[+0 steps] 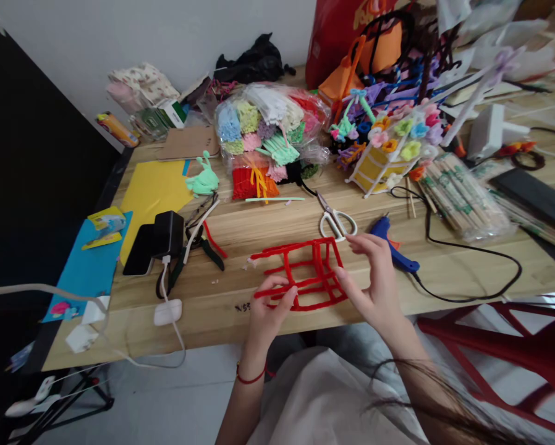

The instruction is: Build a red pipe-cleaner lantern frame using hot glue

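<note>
A red frame of fuzzy pipe cleaners (300, 288), built like a small open box with crossbars, is held just above the front of the table. My left hand (272, 309) pinches its lower left bars between thumb and fingers. Beside the frame's right end is my right hand (374, 281), thumb and fingers spread apart; its thumb is close to the bars, and I cannot tell if it touches. Loose bar ends stick out toward the left. White-handled scissors (337, 219) lie just behind the frame, and a blue glue gun (393, 244) rests to the right of them.
Bagged bundles of coloured pipe cleaners (263, 127) sit at the back. Right of them stands a flower-topped yellow and white basket (379, 167). Pliers (210, 253), a phone (139, 250) and a white cable (175, 321) lie left. A black cord (481, 300) loops at right.
</note>
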Available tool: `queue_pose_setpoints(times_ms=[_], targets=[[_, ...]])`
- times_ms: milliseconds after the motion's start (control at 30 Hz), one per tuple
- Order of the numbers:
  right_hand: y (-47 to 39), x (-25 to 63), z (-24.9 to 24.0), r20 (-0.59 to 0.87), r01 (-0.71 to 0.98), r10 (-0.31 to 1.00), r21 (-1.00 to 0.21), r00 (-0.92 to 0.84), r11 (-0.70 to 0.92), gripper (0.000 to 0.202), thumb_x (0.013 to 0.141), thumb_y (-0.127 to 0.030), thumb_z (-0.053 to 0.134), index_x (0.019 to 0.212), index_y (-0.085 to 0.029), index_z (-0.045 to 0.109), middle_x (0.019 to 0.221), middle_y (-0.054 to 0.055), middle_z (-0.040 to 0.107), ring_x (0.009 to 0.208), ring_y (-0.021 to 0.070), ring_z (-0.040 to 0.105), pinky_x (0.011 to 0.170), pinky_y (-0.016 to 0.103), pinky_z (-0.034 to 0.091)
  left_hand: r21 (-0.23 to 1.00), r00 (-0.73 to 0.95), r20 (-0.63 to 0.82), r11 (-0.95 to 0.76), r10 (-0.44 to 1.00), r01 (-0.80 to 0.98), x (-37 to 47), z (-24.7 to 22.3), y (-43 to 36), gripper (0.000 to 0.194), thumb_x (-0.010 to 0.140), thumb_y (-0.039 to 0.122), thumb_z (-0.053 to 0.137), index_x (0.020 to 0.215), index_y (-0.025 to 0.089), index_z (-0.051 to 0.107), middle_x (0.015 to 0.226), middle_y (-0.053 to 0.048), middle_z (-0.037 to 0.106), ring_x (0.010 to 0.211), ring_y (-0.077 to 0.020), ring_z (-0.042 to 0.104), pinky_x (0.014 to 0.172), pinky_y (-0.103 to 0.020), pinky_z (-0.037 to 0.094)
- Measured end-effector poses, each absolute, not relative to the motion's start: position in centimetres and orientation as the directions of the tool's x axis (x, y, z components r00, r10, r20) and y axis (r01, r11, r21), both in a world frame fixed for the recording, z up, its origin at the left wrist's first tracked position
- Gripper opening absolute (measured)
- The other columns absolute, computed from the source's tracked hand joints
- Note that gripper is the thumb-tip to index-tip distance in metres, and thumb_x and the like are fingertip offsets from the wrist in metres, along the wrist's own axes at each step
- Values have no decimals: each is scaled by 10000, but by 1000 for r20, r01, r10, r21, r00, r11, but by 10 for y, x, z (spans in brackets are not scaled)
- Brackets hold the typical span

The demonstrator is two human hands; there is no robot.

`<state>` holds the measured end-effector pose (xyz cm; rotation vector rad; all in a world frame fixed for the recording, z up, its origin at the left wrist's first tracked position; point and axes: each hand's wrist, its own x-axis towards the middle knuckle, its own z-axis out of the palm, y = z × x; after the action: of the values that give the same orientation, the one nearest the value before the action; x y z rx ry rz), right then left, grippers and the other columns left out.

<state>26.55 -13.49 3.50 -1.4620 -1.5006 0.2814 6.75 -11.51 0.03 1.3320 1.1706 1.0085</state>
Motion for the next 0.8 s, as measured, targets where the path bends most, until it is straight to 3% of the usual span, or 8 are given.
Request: queue_pose_setpoints(times_ms=[67,167,300,400,567,667,800], targets=[[-120,266,54,464,698,884,-616,-53,365,493,835,-353,649,1286,-225,494,1227,131,535,1172,302,481,1001,515,395,995,169,-56,41,984,87,68,0,-115,197,776,366,676,806,187,600,689,13,640,621,-112,607,601,-216,499],[-98,259,72,335,637,864,-583,-377,504,495,873,-392,605,1323,-220,492,1281,124,554,1249,302,443,1050,504,365,996,186,-58,44,981,79,68,-1,-114,217,779,387,670,815,185,600,710,1,642,650,-126,611,624,-239,507],[-75,251,72,224,612,843,-601,-488,514,343,948,-362,477,1222,-198,601,1159,133,628,1092,283,563,976,492,419,993,183,-60,40,981,113,67,-2,-115,225,794,396,659,877,190,625,842,-32,674,776,-156,635,720,-274,520],[-53,256,66,183,485,800,-712,-571,508,298,967,-278,432,1164,-196,640,1087,110,650,1030,232,603,929,420,462,991,223,-85,59,971,123,63,-2,-115,233,809,413,641,870,189,624,802,-22,659,738,-150,625,699,-266,514],[-3,266,64,59,179,626,-933,-778,312,360,870,-280,614,1227,-232,609,1258,39,624,1171,180,559,1020,340,406,985,433,-160,111,887,135,46,10,-97,242,796,410,652,845,176,614,752,-5,605,668,-121,576,605,-222,476],[17,266,64,-68,153,477,-978,-876,143,346,896,-313,574,1218,-191,616,1182,43,660,1103,157,594,974,303,426,979,628,-200,140,752,145,29,22,-73,239,767,390,678,825,167,614,759,1,590,660,-111,542,601,-214,453],[20,267,57,-149,178,449,-984,-881,24,333,854,-343,633,1124,-151,661,1070,47,690,973,140,626,890,264,452,977,773,-210,103,598,186,7,24,-41,245,730,378,710,792,156,624,772,-1,583,700,-119,535,653,-225,442]])
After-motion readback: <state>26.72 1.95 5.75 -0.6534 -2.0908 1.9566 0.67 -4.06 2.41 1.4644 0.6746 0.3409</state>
